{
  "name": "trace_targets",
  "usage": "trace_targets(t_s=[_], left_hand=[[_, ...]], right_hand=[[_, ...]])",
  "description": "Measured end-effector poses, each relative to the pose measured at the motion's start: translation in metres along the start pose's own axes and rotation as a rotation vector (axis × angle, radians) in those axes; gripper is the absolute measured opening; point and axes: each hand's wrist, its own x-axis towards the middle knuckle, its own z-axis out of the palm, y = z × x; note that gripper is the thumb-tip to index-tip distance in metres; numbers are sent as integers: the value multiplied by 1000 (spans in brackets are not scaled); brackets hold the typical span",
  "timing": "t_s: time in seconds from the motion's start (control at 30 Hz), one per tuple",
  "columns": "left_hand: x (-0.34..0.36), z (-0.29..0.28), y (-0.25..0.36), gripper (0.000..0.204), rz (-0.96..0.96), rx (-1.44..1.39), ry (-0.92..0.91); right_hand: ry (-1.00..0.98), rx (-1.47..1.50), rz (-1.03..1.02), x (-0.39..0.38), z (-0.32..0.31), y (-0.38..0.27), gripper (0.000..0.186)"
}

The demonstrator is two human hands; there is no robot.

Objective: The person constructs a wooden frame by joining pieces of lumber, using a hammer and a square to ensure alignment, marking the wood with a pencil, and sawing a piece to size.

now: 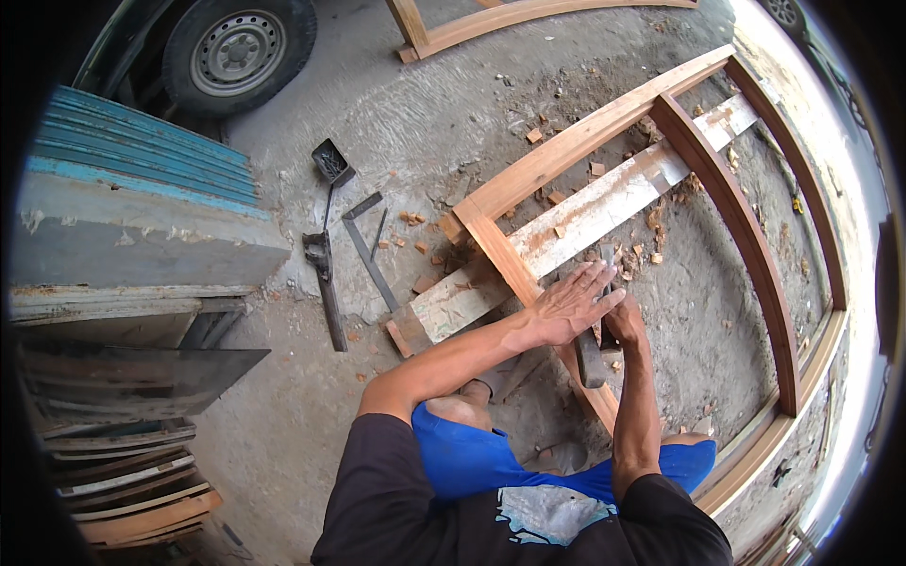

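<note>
My left hand (573, 304) lies over a long dark tool, its fingers stretched out and close together. Beside it my right hand (627, 321) is closed around the same tool (590, 361). A thick blunt end of the tool points toward me and a grey metal piece shows past my fingertips; its exact kind is hidden by my hands. Under both hands runs the near rail (510, 257) of a large reddish-brown wooden frame (557, 151), joined to a long curved side. A worn whitish board (585, 215) passes beneath the frame on the ground.
Wood chips (534, 135) are scattered around the frame. Left of it lie an L-shaped metal square (373, 250), a dark long-handled tool (326, 283) and a small black tray (330, 160). A vehicle wheel (238, 52), another wooden frame (510, 19) and stacked boards (142, 491) stand around.
</note>
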Motion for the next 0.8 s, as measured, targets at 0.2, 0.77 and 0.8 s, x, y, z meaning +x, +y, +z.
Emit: trace_targets(t_s=[0.2, 0.77, 0.8], left_hand=[[17, -49, -4, 81, -209, -125, -287], [-21, -157, -148, 18, -826, -561, 436], [-18, -150, -152, 18, -825, -503, 441]], right_hand=[[-309, 132, -113, -34, -42, -102, 42], [-109, 479, 365, 1, 26, 11, 27], [-87, 461, 301, -2, 22, 18, 29]])
